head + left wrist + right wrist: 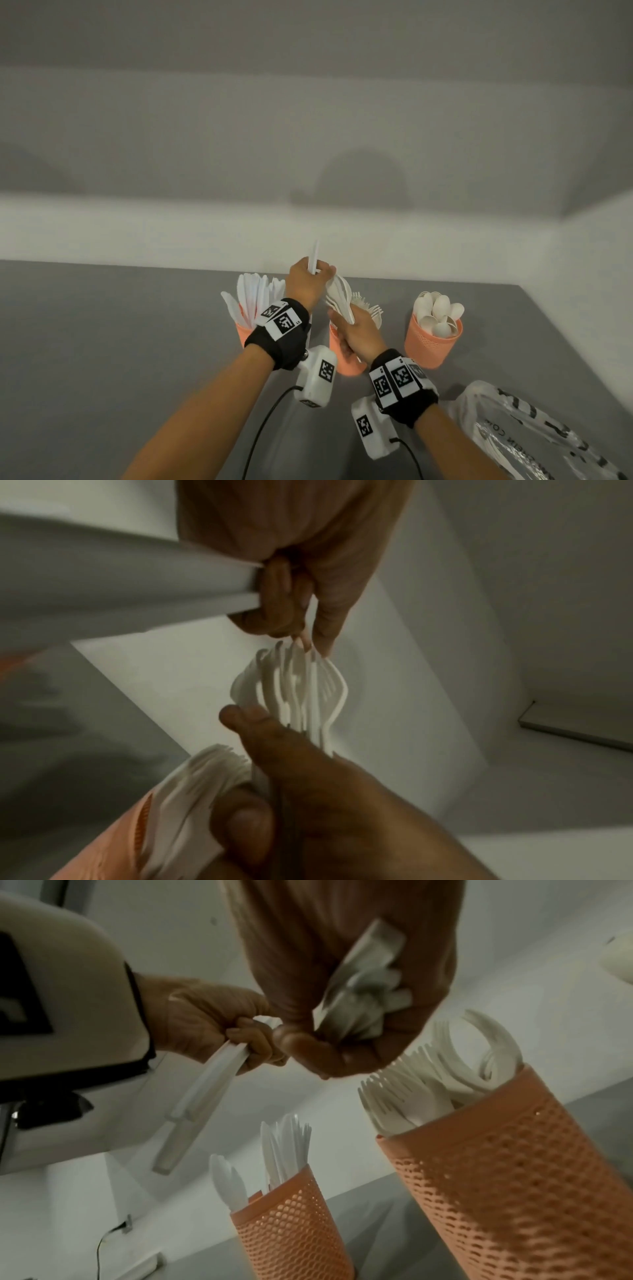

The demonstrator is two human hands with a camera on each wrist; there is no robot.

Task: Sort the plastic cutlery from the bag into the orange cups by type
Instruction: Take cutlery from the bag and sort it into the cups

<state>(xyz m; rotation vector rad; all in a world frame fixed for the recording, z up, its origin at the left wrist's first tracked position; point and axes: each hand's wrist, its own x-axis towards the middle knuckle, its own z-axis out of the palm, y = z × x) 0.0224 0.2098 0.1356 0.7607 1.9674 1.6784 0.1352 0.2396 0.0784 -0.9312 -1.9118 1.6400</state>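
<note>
Knives point(313, 257) stand upright in the left hand point(306, 286); their cup point(246, 334) sits at seven o'clock. The right hand point(358, 334) grips a cutlery bunch point(339, 299).

a grey tabletop point(102, 342) is seen, bounded at the back by a white wall point(308, 137). black cables point(263, 421) are trailed across the table's near part, and a small object point(127, 1223) is glimpsed at the wall's foot.

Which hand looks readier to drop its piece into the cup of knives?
The left hand. It pinches knives just beside the knife cup, while the right hand grips a mixed bundle over the fork cup.
</note>
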